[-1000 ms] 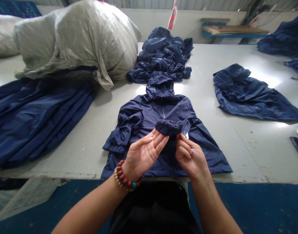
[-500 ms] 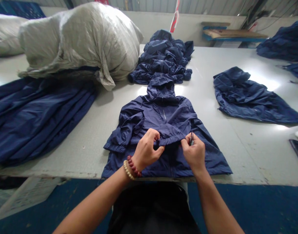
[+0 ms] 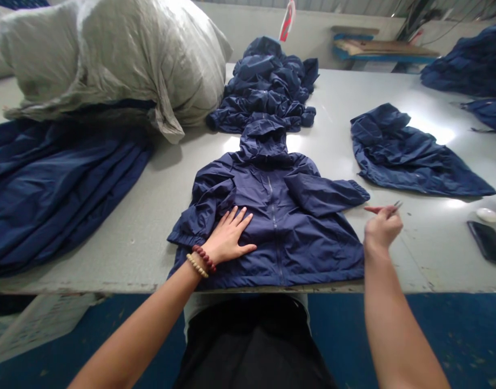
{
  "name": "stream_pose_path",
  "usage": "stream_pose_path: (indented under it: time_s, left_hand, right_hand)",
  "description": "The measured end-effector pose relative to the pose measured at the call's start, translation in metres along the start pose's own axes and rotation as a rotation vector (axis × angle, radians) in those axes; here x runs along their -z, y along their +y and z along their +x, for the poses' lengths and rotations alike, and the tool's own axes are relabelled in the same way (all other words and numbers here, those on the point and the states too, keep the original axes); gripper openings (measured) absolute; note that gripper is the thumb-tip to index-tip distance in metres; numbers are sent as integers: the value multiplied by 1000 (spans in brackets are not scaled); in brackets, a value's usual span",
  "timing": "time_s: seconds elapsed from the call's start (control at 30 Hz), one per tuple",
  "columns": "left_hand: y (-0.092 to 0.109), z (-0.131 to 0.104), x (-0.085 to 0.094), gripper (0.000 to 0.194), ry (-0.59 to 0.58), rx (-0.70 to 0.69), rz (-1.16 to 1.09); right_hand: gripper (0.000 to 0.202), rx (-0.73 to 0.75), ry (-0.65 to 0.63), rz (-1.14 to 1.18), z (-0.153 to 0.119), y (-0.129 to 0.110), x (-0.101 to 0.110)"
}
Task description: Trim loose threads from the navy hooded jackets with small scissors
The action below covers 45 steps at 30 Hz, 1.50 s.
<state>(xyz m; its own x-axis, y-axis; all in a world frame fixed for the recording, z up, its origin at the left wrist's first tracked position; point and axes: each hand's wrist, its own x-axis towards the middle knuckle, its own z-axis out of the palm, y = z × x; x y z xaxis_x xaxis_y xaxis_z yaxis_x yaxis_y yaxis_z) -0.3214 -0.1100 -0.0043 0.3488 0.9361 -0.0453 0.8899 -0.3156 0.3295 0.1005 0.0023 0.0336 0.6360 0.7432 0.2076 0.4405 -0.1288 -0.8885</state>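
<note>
A navy hooded jacket (image 3: 256, 189) lies front up on the table, its zip closed down the middle and its hood at the far end. My left hand (image 3: 227, 236) is pressed flat on the jacket's left front, fingers spread, with bead bracelets on the wrist. Just off the right edge of the jacket, near the cuff of its right-hand sleeve (image 3: 333, 195), is my right hand (image 3: 381, 227). Its fingers are closed round small thread snips (image 3: 397, 206), whose metal tips stick out; the rest is hidden in the hand.
Behind the jacket is a heap of navy garments (image 3: 268, 81). A big grey sack (image 3: 122, 59) and folded navy cloth (image 3: 61, 189) are at the left. To the right lie another navy garment (image 3: 414, 154), a phone (image 3: 489, 242) and a white round object (image 3: 487, 215).
Both hands have let go of the sleeve end. It now points out to the right. My left hand has flattened onto the jacket; my right hand has moved right with the snips.
</note>
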Motion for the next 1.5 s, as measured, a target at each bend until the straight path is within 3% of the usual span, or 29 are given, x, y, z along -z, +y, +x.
stream_pose_path:
  time_s: [0.07, 0.2, 0.23, 0.3, 0.37, 0.47, 0.57, 0.63, 0.73, 0.93, 1.03, 1.13, 1.2, 1.33, 1.5]
  left_hand:
    - [-5, 4, 2, 104, -10, -7, -12]
    - [-11, 9, 17, 101, 10, -27, -36]
    - [-9, 6, 23, 95, 47, -34, -47]
    - [1, -5, 38, 76, 117, -71, -72]
    - [15, -24, 49, 59, 93, -150, -74]
    - [32, -50, 54, 46, -57, -265, -11]
    - [36, -54, 52, 20, -82, -261, 52]
    - [31, -41, 56, 29, -64, -195, 87]
    - [13, 0, 72, 39, -30, -63, 121]
    - [-27, 86, 104, 27, -51, 130, 107]
    - [-31, 97, 105, 37, -92, 126, 48]
    - [-33, 93, 98, 47, -173, 96, -53]
    - [-41, 93, 93, 50, -162, 127, -45]
    - [-71, 111, 87, 30, -96, 212, -11]
    - [-101, 132, 82, 29, -60, 244, -72]
  right_hand:
    - [46, 185, -105, -87, -37, -2, 9]
    - [48, 700, -878, -199, -102, -7, 22]
    - [54, 772, -1019, -218, -111, -8, 25]
    - [67, 857, -1154, -307, -120, -7, 34]
    - [67, 907, -1185, -433, -121, -5, 43]
    - [36, 980, -1205, -572, -120, -5, 53]
    - [12, 1012, -1220, -537, -112, -14, 49]
    - [12, 965, -1201, -414, -98, -24, 34]
    - [19, 811, -1160, -258, -64, -43, -2]
    - [36, 505, -1248, -341, 8, -65, -82]
    - [51, 461, -1271, -320, 27, -67, -106]
    - [61, 432, -1277, -331, 39, -67, -119]
    - [64, 445, -1280, -317, 46, -65, -127]
    - [65, 401, -1265, -299, 52, -58, -142]
    - [67, 343, -1226, -311, 48, -46, -154]
